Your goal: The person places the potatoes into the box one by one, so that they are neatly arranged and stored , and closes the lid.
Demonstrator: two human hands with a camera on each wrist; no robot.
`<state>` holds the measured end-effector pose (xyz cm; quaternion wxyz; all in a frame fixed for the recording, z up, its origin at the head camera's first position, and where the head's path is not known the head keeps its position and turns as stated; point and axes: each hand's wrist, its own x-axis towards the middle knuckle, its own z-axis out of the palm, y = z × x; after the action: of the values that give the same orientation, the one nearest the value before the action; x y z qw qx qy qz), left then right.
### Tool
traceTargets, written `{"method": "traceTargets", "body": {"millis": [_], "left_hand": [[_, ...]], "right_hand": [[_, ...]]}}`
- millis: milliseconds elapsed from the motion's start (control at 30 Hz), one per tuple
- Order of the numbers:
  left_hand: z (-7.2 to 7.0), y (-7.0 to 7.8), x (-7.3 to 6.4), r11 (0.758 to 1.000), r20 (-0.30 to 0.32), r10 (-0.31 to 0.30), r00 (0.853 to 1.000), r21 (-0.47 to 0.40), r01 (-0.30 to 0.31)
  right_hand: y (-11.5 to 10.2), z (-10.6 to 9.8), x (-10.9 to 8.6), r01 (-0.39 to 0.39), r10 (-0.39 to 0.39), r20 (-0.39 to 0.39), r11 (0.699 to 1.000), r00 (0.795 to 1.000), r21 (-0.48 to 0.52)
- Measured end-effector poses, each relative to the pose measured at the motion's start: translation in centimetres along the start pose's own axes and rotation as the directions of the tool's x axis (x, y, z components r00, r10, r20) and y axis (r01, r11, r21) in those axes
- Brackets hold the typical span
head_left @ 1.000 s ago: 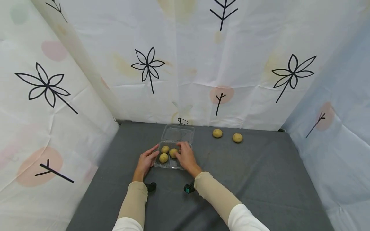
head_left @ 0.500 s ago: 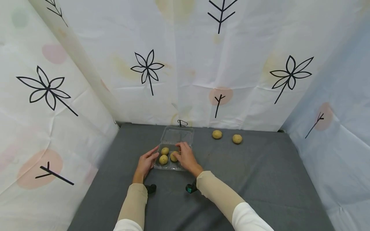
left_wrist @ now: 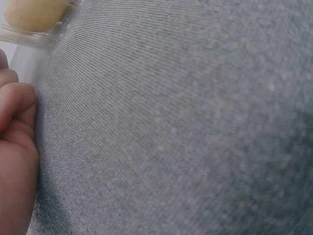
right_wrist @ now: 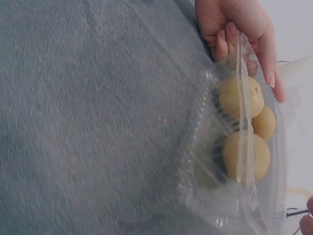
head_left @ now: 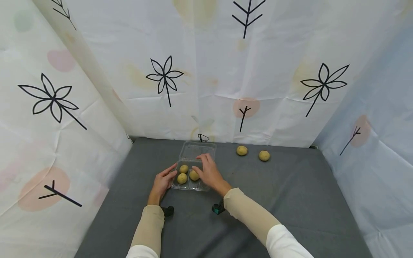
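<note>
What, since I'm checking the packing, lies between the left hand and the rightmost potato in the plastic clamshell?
The head view shows two other potatoes in the plastic clamshell between the left hand and that rightmost potato.

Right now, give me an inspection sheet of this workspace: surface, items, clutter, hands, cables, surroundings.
Surface: dark grey cloth, lightly creased.
Items: clear container, its lid open toward the back; three potatoes inside, two along the left. Two loose potatoes lie on the cloth, to the right.
Clutter: nothing seen.
Hands: left hand grips the container's left edge; right hand has fingers extended over the container, thumb by the rightmost potato inside; contact unclear.
Cables: nothing seen.
Surroundings: pale curtain with plant drawings at back and both sides; dark wrist devices on both arms.
</note>
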<state>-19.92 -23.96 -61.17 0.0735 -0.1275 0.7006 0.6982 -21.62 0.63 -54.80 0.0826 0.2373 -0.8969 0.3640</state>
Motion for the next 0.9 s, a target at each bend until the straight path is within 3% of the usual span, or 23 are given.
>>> {"method": "traceTargets", "body": {"millis": [167,500,700,900], "left_hand": [[0.0,0.1,-0.1,1.000,0.000,0.005,1.000,-0.010,-0.005],[0.0,0.0,-0.1,1.000,0.008,0.013,1.000,-0.016,-0.013],[-0.1,-0.1,0.0,1.000,0.012,0.012,1.000,-0.016,-0.012],[-0.1,-0.1,0.0,1.000,0.010,0.015,1.000,-0.024,-0.014]], "right_hand": [[0.3,-0.7,0.3,0.009,-0.011,-0.022,0.996,1.000,-0.087],[1.7,-1.7,0.3,0.031,-0.029,0.010,0.970,1.000,-0.240],[2.6,-2.7,0.2,-0.024,0.045,0.083,0.971,0.996,-0.237],[3.8,-3.4,0.3,-0.104,0.144,0.126,0.953,0.981,-0.284]]}}
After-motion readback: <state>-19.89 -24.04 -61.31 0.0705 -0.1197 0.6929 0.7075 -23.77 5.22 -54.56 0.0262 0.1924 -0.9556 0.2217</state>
